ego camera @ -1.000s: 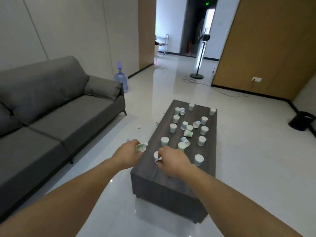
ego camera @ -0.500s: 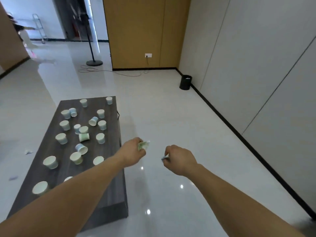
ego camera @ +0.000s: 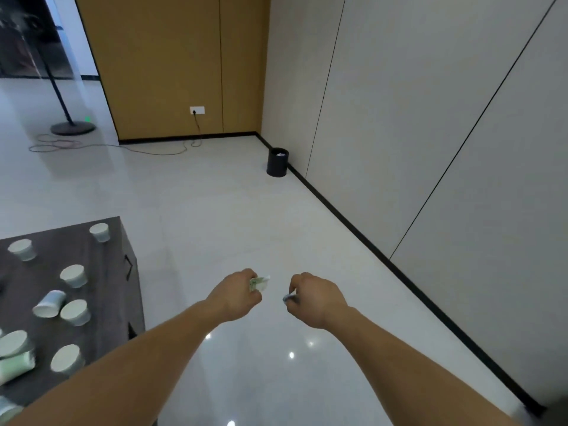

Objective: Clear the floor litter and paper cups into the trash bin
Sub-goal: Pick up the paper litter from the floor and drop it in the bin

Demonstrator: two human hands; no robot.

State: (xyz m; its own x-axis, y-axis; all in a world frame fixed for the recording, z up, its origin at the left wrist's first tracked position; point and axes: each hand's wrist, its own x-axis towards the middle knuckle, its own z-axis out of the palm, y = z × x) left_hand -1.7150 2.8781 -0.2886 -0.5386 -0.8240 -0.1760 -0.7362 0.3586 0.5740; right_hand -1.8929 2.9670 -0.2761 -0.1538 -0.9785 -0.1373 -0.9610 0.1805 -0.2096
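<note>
Pale paper cups (ego camera: 73, 275) dot the table (ego camera: 113, 265); black trash bin (ego camera: 277, 162) stands upright.

Swung round to the right over the last second, so no longer looking down the length of the worktop (ego camera: 107, 290). Shoved it off to the lower left, with only a handful of the paper cups (ego camera: 73, 275) still showing. Lost the sofa on the worktop's other side from view altogether. Pulled both hands off the worktop's near end: left hand (ego camera: 236, 295) now out over the floor just right of the worktop, right hand (ego camera: 316, 298) a bit further right again. Carried the crumpled paper (ego camera: 259, 283) and the small scrap (ego camera: 289, 299) along in those hands. Brought the trash bin (ego camera: 277, 162), well beyond the worktop's far right corner, up bigger and closer than half a second back.
</note>
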